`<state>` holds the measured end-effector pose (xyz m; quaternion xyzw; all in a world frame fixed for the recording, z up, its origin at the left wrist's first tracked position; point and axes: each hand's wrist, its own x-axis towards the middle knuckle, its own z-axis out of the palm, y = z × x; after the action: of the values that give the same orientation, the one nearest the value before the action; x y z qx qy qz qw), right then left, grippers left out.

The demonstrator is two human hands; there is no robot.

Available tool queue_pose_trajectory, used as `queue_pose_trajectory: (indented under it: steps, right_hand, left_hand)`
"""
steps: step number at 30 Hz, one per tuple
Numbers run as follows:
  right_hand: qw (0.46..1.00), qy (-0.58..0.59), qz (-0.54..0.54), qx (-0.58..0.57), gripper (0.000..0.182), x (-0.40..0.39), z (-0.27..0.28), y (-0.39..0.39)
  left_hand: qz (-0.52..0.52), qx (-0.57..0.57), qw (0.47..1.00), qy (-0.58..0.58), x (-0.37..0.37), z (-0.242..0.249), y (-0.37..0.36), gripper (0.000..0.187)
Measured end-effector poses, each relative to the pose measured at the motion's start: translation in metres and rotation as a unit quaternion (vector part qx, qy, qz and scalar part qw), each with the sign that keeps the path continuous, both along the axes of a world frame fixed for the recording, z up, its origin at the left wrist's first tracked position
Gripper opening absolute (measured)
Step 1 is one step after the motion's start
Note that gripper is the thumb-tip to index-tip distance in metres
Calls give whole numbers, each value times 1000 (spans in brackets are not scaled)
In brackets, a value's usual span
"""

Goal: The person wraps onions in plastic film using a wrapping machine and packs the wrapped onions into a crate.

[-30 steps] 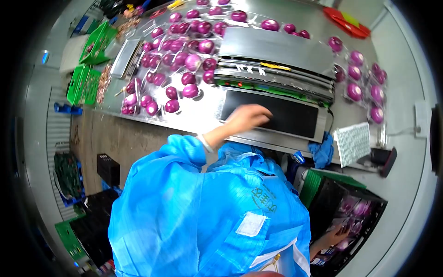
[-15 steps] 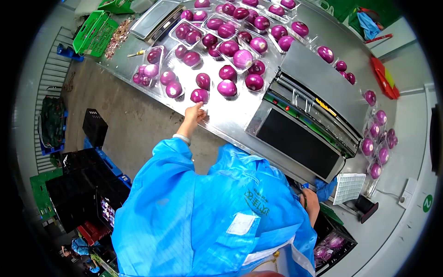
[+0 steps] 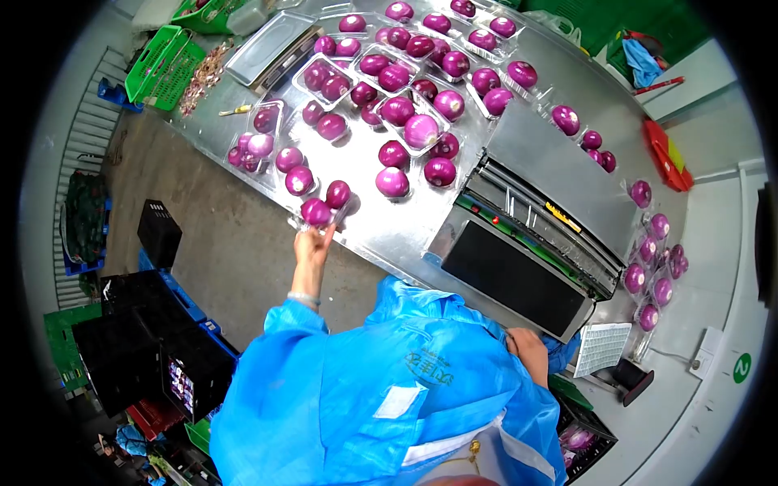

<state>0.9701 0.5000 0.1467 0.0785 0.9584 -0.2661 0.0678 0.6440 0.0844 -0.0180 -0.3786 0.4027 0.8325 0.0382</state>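
Outerwear is a bright blue, long-sleeved, loosely creased smock (image 3: 324, 397) with green printed lettering (image 3: 427, 367), a white rectangular patch (image 3: 399, 401), white neckline trim (image 3: 431, 450), a gold-coloured pendant (image 3: 474, 447), and a pale band (image 3: 305, 298) beyond the left cuff (image 3: 296, 314).

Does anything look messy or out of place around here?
Loose brownish scraps, perhaps onion peel, lie scattered beside the green basket, so it looks like a spill. Nothing else clearly stands out.

One head-worn camera looks forward and down, fairly near.
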Motion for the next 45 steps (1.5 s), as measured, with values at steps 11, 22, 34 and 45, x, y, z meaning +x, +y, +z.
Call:
queue_pose_trajectory:
  steps: [11, 22, 34, 45]
  right_hand:
    - [973, 124, -67, -182, 36, -124, 37, 62]
    - [807, 167, -414, -387, 56, -166, 0, 211]
    - [847, 200, -444, -214, 43, -50, -24, 258]
    - [932, 112, -343, -27, 24, -46, -65, 233]
  left_hand:
    - [-338, -81, 923, 167, -5, 181, 150, 31]
    - [-644, -21, 732, 222, -33, 140, 467, 26]
    - [-542, -488, 559, 395, -29, 147, 399, 16]
    - [-621, -469, 526, 343, 11, 115, 390, 23]
